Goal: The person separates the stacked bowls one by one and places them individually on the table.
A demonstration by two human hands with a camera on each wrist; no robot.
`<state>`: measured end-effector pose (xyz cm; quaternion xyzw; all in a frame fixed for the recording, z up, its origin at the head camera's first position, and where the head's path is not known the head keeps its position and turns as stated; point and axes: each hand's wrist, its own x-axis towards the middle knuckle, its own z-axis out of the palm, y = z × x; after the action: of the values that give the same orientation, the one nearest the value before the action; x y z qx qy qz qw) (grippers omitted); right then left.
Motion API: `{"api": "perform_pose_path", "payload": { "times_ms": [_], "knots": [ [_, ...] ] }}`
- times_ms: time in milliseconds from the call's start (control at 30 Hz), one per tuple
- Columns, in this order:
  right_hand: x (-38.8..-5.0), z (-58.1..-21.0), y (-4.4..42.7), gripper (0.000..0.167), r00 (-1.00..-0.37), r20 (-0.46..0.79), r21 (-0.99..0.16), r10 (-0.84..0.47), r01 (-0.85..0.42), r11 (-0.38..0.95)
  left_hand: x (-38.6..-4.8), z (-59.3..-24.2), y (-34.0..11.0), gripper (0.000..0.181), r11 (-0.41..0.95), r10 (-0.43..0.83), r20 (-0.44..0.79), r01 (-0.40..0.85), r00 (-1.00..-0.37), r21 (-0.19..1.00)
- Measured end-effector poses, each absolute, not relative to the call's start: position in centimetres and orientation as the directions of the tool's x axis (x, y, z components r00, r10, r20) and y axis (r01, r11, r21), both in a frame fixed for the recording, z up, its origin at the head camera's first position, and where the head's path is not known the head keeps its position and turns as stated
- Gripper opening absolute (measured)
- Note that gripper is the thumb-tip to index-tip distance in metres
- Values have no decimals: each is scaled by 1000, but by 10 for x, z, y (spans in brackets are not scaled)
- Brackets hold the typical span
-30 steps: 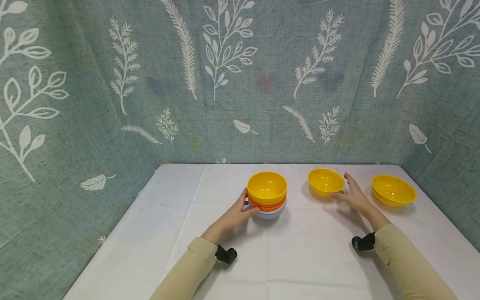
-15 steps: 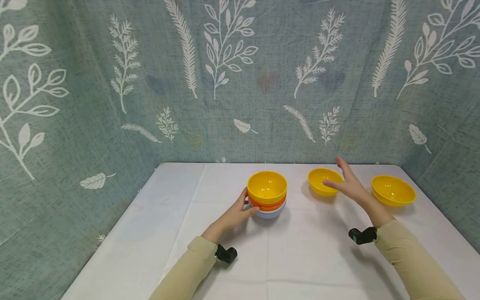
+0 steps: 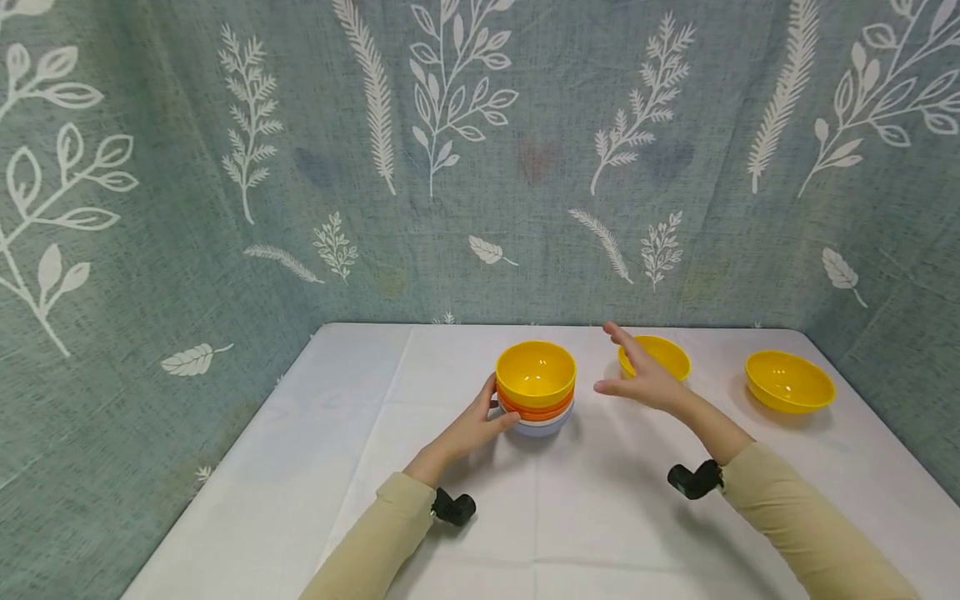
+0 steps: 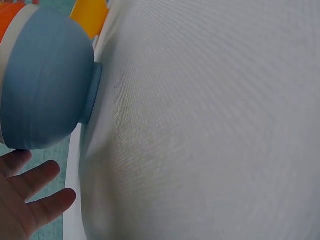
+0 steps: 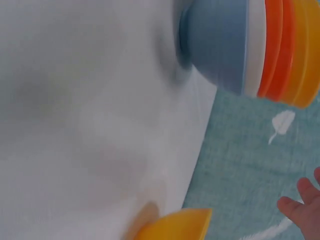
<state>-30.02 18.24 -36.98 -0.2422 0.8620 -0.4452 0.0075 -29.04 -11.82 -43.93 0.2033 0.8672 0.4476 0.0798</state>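
A stack of bowls (image 3: 535,387) stands mid-table: pale blue at the bottom, a white band above it, then orange, with yellow on top. My left hand (image 3: 468,427) rests against its left side, thumb at the front, other fingers towards the back. In the left wrist view, spread fingers (image 4: 42,177) lie beside the blue bowl (image 4: 50,80), one tip touching it. My right hand (image 3: 641,379) is in the air right of the stack, fingers extended and holding nothing. It partly hides a yellow bowl (image 3: 667,357) behind it.
Another yellow bowl (image 3: 789,382) sits near the table's right edge. A white cloth covers the table (image 3: 585,533). Green-grey leaf-patterned curtains (image 3: 480,167) hang behind and at both sides. Black wrist cameras (image 3: 453,507) are strapped to both wrists.
My right hand has moved left from beside the middle yellow bowl, lifting and passing in front of it towards the stack. The left hand and the bowls have stayed in place.
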Motion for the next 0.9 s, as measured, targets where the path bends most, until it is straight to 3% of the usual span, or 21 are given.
{"api": "perform_pose_path", "payload": {
  "times_ms": [367,900],
  "knots": [
    [-297,-380,146,95,-860,181,-775,-478,-424,469,-290,-441,-118,94,508,425,43,278,-904,815],
    [-303,-388,116,106,-885,129,-819,-448,-350,455,-287,-438,-116,96,521,416,30,266,-909,811]
  ]
}}
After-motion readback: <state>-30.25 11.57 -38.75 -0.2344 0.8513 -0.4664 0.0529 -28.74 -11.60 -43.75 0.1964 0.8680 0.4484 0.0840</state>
